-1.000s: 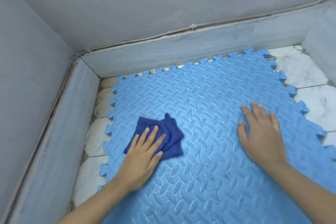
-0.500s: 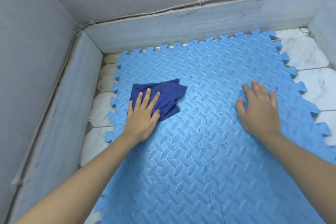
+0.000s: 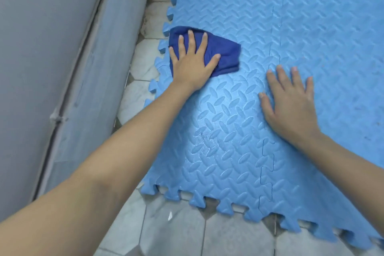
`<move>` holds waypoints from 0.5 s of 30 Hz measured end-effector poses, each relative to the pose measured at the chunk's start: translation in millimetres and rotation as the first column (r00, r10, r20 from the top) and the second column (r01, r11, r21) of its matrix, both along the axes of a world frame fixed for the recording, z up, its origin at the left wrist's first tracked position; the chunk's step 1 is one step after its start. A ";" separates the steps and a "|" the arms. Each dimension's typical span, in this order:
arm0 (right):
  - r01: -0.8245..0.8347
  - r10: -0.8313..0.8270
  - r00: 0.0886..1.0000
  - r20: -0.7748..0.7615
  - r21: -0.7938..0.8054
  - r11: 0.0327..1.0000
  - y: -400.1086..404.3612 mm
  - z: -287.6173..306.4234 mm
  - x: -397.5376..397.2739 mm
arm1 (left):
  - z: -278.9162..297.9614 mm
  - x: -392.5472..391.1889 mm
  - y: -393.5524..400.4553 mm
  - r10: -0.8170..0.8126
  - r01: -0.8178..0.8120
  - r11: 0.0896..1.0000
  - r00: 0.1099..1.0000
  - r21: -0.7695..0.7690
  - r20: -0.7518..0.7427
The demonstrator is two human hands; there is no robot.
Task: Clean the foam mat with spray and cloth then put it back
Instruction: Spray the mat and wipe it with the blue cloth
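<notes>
While we look down through the head camera, we see the light blue interlocking foam mat point(image 3: 259, 131) with its embossed leaf-like pattern lying flat on the pale grey tiled floor point(image 3: 187, 233), its toothed edges close to the grey wall skirting point(image 3: 99, 81) on the left. Our left hand point(image 3: 192, 61) lies palm down, fingers spread and released, pressing the crumpled dark blue cloth point(image 3: 225, 54) onto the mat near its left edge; the cloth is pinned under the palm rather than clenched in a grip. Our right hand point(image 3: 291, 106) is also flat and open, fingers spread, resting directly on the mat just right of a seam point(image 3: 268, 162) between two tiles, grasping nothing. Between the two forearms, we see a faint glossy, wet-looking patch point(image 3: 207, 139) on the mat's surface.
</notes>
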State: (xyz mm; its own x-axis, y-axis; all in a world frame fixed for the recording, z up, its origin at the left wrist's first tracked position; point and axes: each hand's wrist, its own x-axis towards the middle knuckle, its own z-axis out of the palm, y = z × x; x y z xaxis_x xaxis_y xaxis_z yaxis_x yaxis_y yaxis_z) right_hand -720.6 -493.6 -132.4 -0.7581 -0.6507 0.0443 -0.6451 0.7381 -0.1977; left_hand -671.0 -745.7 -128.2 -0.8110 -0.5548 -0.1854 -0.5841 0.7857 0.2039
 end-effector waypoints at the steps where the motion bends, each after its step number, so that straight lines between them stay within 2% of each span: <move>1: -0.016 0.016 1.000 -0.013 0.009 1.000 -2.5 -1.1 5.2 | -0.8 10.3 2.7 -0.033 0.033 0.999 0.999 -0.007 -0.019; 5: -0.020 0.019 1.000 -0.025 -0.020 1.000 5.2 -1.1 2.2 | 4.3 118.1 32.8 -0.248 0.247 0.969 0.968 -0.016 -0.047; 8: -0.034 0.033 0.999 -0.029 -0.030 0.999 6.4 -1.4 5.4 | 13.7 218.0 68.4 -0.461 0.461 0.887 0.887 -0.004 0.023; 10: -0.024 0.023 0.999 -0.033 -0.026 0.999 7.0 -1.8 7.0 | 16.2 252.0 84.0 -0.564 0.566 0.824 0.823 -0.007 0.068; 13: -0.018 0.018 1.000 0.012 -0.037 0.999 7.1 -0.5 7.3 | 9.3 218.2 88.9 -0.589 0.593 0.803 0.805 -0.058 0.069; 15: -0.043 0.049 0.994 0.093 -0.072 0.997 13.9 4.8 -0.7 | 3.1 157.6 86.6 -0.529 0.530 0.843 0.848 -0.091 0.037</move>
State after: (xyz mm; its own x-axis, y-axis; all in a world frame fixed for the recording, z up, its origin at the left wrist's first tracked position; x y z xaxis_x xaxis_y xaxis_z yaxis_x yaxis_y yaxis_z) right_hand -721.3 -479.7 -127.6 -0.7304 -0.6827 0.0202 -0.6539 0.6906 -0.3090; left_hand -513.4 -659.1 -125.1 -0.9849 -0.0562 -0.1639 -0.0748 0.9912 0.1094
